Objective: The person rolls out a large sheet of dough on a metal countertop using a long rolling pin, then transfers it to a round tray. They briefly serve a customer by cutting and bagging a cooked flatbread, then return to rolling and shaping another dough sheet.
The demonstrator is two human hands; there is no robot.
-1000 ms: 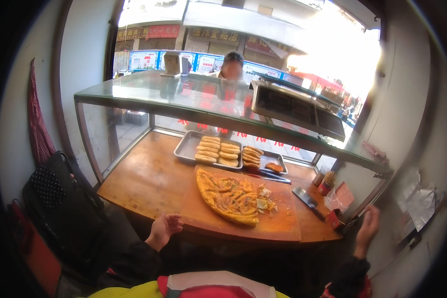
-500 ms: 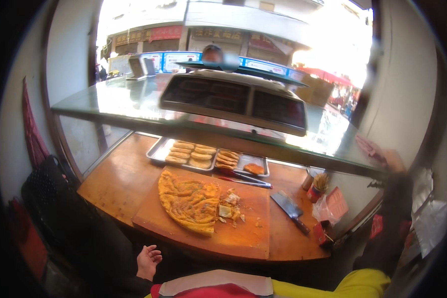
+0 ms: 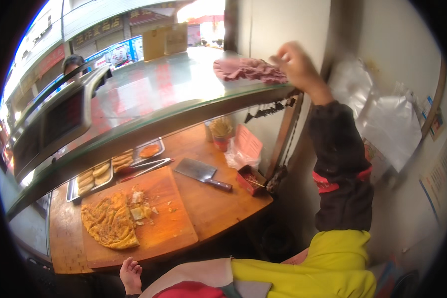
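Head view: left hand (image 3: pixel 130 274) low at near edge of cutting board (image 3: pixel 156 233), fingers loosely spread, holding nothing; pink cloth (image 3: pixel 248 69) bunched on glass counter top (image 3: pixel 169 94), long axis left-right; right hand (image 3: pixel 297 67) raised, arm extended upward, fingers pinching cloth's right end

Single head-worn fisheye view, looking down and rightward, close over wooden counter (image 3: pixel 218 198), glass shelf (image 3: pixel 149 104) at arm's reach
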